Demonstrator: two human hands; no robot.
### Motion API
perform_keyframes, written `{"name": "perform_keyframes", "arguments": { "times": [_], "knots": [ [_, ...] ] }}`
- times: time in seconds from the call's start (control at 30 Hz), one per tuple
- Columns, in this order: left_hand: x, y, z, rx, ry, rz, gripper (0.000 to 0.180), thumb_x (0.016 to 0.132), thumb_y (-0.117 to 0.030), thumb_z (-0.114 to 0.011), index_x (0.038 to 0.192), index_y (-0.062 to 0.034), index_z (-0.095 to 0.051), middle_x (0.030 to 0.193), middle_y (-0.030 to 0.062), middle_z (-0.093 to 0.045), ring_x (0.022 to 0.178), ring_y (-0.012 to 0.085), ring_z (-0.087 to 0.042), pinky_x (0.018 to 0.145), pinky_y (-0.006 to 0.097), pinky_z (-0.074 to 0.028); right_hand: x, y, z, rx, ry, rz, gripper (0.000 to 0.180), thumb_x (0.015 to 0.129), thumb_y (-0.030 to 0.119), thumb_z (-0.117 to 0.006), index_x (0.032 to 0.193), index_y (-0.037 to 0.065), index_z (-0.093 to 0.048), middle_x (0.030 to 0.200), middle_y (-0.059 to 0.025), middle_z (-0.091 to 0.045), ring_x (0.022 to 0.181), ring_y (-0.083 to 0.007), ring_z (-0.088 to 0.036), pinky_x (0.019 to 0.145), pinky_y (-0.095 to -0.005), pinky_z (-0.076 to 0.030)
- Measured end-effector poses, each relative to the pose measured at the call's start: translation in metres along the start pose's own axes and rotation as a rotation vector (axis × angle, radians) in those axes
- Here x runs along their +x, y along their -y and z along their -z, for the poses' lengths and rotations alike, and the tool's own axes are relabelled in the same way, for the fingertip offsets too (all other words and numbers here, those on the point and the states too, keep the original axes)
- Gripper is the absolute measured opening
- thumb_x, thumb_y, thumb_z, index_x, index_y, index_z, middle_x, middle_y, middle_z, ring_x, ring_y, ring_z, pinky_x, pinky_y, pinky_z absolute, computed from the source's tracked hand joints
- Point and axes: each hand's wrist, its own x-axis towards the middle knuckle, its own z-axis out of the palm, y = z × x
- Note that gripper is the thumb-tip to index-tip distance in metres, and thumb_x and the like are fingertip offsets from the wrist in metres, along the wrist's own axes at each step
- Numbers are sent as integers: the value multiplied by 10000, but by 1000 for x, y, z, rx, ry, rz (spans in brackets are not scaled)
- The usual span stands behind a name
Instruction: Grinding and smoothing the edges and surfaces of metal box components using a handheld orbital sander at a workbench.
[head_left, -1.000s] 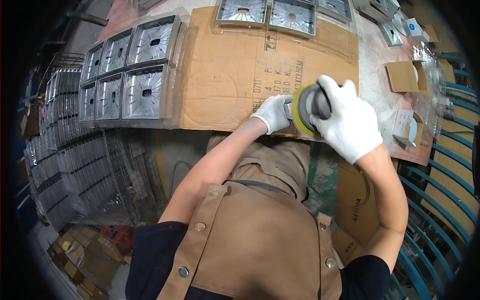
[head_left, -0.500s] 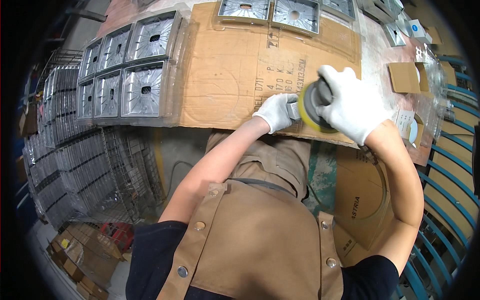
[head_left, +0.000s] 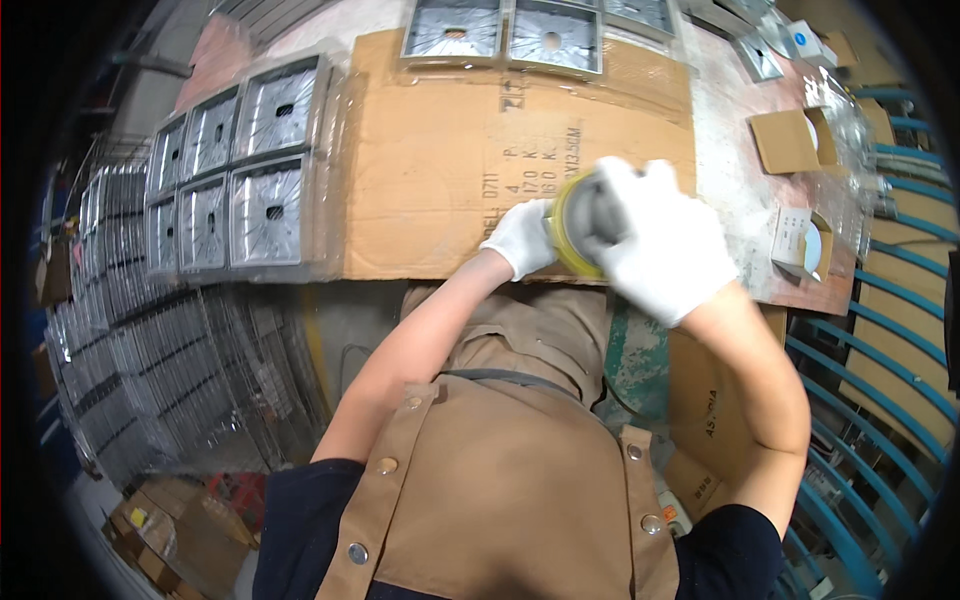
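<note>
My right hand [head_left: 672,245], in a white glove and blurred by motion, is wrapped round a round power sander [head_left: 572,228] with a grey body and a yellow-green pad edge. The sander is tilted, its pad facing my left hand [head_left: 522,240]. That hand, also gloved in white, is closed at the near edge of a cardboard sheet [head_left: 420,180]. Half a second ago a small grey metal part showed in its fingers; now the sander covers those fingertips and the part.
Trays of square metal housings [head_left: 270,210] stand at the left, with more square housings [head_left: 553,35] along the far edge. Small open cartons [head_left: 795,140] lie at the right. Stacked trays [head_left: 150,390] fill a wire cage at lower left. Blue curved rails [head_left: 870,345] run along the right.
My right hand has brought the sander leftward, over the fingertips of my left hand. The whole view has shifted a little, so the bench sits slightly lower and further left.
</note>
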Motion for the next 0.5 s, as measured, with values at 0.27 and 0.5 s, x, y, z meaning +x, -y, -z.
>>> {"name": "perform_keyframes", "arguments": {
  "times": [0.27,0.5],
  "knots": [
    [-10,-5,1,-235,-80,30,273,818,-173,-757,1072,-83,-711,989,136,-750,947,307,-721,846,372,-559,-1,-31,-2,56,-104,-56,433,822,279,-729,1181,145,-527,1005,-251,-602,881,-474,-651,786,-518,-555],
    [-9,-8,3,-389,22,68,432,766,-106,-871,1130,-46,-646,1038,60,-706,946,140,-669,892,300,-551,-8,-137,-10,53,-322,-299,549,799,295,-754,1293,133,-576,1174,-235,-645,1055,-422,-654,916,-465,-536]
  ]
}}
